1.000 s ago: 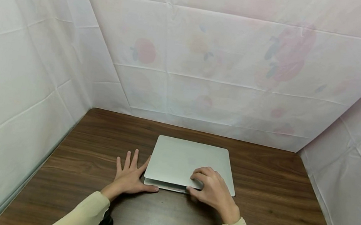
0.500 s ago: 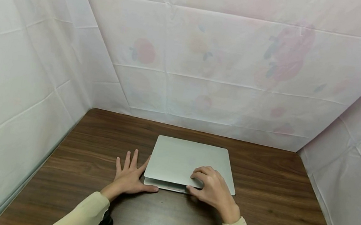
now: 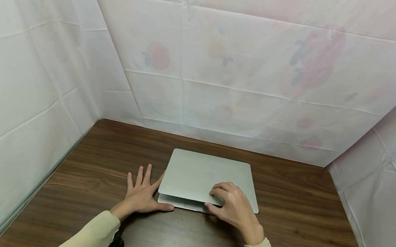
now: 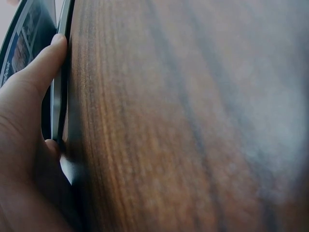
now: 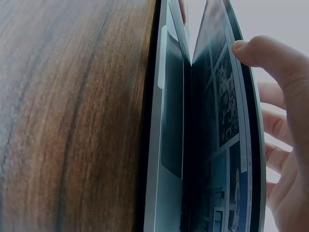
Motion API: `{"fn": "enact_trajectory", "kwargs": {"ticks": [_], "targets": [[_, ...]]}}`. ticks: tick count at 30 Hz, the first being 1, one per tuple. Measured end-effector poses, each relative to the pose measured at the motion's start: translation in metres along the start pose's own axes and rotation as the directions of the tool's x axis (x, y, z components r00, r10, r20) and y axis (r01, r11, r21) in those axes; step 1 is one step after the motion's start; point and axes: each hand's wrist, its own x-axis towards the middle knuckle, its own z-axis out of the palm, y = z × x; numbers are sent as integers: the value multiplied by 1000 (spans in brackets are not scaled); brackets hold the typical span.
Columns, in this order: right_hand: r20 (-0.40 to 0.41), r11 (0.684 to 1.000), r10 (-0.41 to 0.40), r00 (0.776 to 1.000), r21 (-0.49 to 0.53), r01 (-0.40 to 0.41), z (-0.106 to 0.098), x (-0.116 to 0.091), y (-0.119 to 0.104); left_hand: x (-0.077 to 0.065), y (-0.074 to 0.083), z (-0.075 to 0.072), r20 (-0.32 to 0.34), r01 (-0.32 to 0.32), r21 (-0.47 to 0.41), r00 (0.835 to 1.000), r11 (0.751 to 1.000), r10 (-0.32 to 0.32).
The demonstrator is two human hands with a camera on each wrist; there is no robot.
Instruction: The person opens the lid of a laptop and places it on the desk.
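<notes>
A silver laptop (image 3: pixel 201 175) lies on the table with its lid slightly raised above the base (image 3: pixel 180 203). My left hand (image 3: pixel 141 197) is spread at the laptop's front left corner, fingers straight; in the left wrist view its thumb (image 4: pixel 44 63) rests against the base's edge. With my right hand (image 3: pixel 234 207) I pinch the lid's front edge, thumb underneath and fingers bent over the top. Through the gap, the right wrist view shows a lit screen (image 5: pixel 231 125) with pictures and part of the touchpad (image 5: pixel 173 106).
The dark wood-grain table (image 3: pixel 296 211) stretches out on both sides of the laptop. Pale cloth with faded fruit prints (image 3: pixel 238 61) hangs behind it, and more cloth hangs at the left and right. Each wrist wears a small black camera.
The lid's front edge has risen very slightly, so the gap above the base is a little wider. Both hands have stayed almost in place.
</notes>
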Motion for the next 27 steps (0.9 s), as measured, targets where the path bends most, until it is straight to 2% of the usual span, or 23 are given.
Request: {"fn": "enact_trajectory", "kwargs": {"ticks": [4,12,27], "targets": [[-3,1000,-5,1000,0,5,-1,1,0,0,-2,3,-11,-13,-30,1000,999,12],[-16,1000,-13,1000,0,13,-1,2,1,4,-8,12,-46,-25,-14,999,1000,25],[-34,1000,-13,999,27,14,-3,5,1,4,-7,12,-55,-22,-9,998,1000,21]]}}
